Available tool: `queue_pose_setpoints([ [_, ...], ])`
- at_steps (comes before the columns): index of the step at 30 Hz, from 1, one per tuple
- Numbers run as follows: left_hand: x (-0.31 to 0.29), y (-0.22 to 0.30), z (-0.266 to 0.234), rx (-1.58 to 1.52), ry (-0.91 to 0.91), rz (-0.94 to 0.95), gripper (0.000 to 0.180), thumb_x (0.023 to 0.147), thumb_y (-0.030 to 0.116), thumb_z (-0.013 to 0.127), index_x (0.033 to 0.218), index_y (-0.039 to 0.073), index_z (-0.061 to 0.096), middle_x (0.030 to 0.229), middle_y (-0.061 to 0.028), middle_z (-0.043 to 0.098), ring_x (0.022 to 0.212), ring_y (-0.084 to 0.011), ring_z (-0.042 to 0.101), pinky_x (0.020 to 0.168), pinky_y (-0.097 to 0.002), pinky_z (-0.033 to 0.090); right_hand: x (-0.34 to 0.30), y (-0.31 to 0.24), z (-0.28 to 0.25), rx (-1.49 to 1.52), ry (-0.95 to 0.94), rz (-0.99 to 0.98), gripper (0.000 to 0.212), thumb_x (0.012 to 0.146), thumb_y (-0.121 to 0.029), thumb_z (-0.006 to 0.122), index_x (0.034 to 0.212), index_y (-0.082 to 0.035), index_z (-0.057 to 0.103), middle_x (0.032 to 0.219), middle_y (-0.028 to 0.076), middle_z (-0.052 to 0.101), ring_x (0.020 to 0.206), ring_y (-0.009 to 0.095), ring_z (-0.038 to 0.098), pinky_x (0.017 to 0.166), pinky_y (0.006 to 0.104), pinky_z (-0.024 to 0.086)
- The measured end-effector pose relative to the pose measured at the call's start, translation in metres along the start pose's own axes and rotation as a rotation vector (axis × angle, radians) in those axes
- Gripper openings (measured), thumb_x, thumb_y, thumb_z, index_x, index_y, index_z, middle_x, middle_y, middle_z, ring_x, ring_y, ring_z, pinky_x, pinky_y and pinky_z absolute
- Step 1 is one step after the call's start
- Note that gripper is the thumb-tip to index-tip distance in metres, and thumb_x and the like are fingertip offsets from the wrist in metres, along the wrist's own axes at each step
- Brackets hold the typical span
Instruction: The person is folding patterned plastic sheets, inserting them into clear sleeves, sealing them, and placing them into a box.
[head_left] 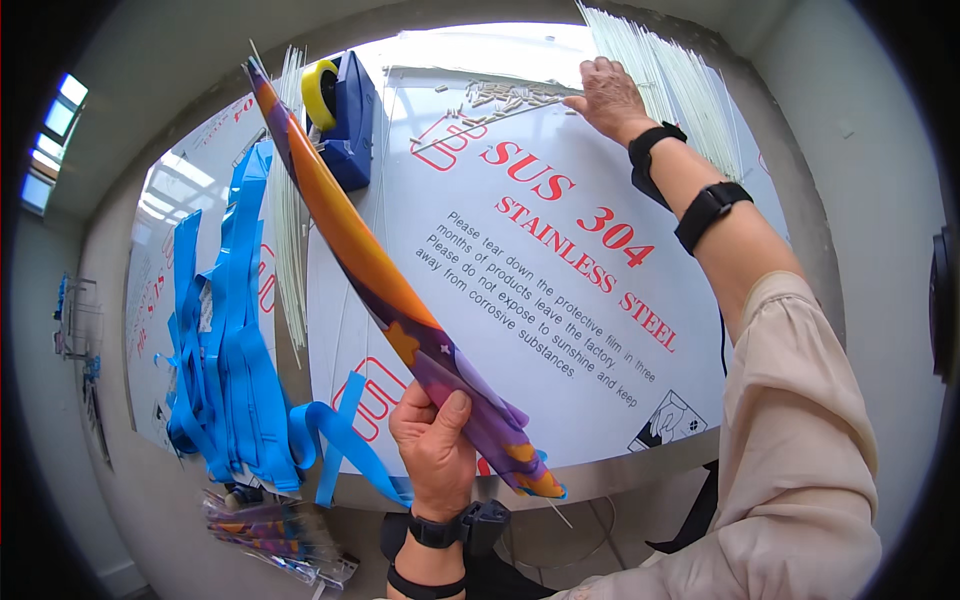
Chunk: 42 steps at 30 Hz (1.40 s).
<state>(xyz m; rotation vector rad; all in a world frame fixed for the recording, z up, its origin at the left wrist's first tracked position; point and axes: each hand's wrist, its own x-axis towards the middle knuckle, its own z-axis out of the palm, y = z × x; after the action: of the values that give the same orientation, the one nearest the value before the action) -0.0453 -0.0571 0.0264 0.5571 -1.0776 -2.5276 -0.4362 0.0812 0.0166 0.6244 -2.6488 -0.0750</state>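
Currently, the left hand (437, 440) is gripping the folded purple-and-orange fabric (372, 245) near its lower end, thumb pressing on top, fingers curling beneath. The fabric is slanting from the upper left of the frame down to the lower centre, a thin rod tip poking out at each end. In the upper right, the right hand (612, 98) is reaching out, palm down, between the scattered small white pieces (505, 94) and the bundle of pale rods (690, 90); whether its fingers are closing on anything, I cannot tell. Handling this well is probably meaning keeping the left pinch firm but not crushing, so the folds are staying stacked, and picking with the fingertips so that neighbouring pieces are not scattering. The fabric's upper end is passing close beside the blue tape dispenser (352, 125), so keeping it clear of that and of the blue strips (240, 370) is seeming wise.
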Motion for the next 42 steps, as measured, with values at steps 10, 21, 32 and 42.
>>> queue_pose_setpoints([
  [10, 0.002, 0.001, -0.015, 0.097, -0.052, -0.129, 0.023, 0.084, 0.007, 0.065, 0.102, -0.005, 0.059, 0.089, -0.0112, 0.065, 0.08, -0.016, 0.061, 0.077, -0.0285, 0.05, 0.028, -0.01, 0.03, -0.044, 0.0, 0.052, 0.017, 0.083, -0.008, 0.053, 0.087, -0.012, 0.069, 0.089, 0.013, 0.068, 0.086, 0.028, 0.067, 0.076, 0.0353, 0.054],
  [21, 0.004, -0.009, -0.014, -0.014, -0.133, -0.1, 0.02, 0.086, 0.003, 0.062, 0.103, -0.005, 0.059, 0.093, -0.0087, 0.066, 0.081, -0.0127, 0.063, 0.078, -0.0249, 0.05, 0.003, 0.069, -0.004, 1.306, 0.325, 1.114, 0.006, 0.074, 0.009, 0.056, 0.071, 0.004, 0.054, 0.067, 0.015, 0.062, 0.056, 0.021, 0.063, 0.044, 0.0281, 0.05],
  [32, 0.005, -0.017, -0.004, 0.026, -0.192, -0.063, 0.017, 0.086, 0.002, 0.061, 0.102, -0.005, 0.06, 0.092, -0.007, 0.067, 0.079, -0.0092, 0.061, 0.077, -0.0221, 0.048, -0.015, 0.072, -0.034, 1.656, 0.246, 1.329, 0.017, 0.091, -0.007, 0.054, 0.092, 0.01, 0.052, 0.08, 0.02, 0.061, 0.061, 0.018, 0.062, 0.045, 0.02, 0.051],
  [42, 0.015, -0.026, -0.007, 0.046, -0.237, -0.047, 0.016, 0.086, 0.0, 0.059, 0.101, -0.005, 0.06, 0.093, -0.0082, 0.067, 0.078, -0.0114, 0.062, 0.077, -0.0238, 0.049, -0.015, 0.083, -0.145, 1.459, 0.159, 0.952, 0.008, 0.083, 0.006, 0.05, 0.084, 0.013, 0.055, 0.082, 0.018, 0.061, 0.052, 0.008, 0.052, 0.034, 0.0135, 0.032],
])
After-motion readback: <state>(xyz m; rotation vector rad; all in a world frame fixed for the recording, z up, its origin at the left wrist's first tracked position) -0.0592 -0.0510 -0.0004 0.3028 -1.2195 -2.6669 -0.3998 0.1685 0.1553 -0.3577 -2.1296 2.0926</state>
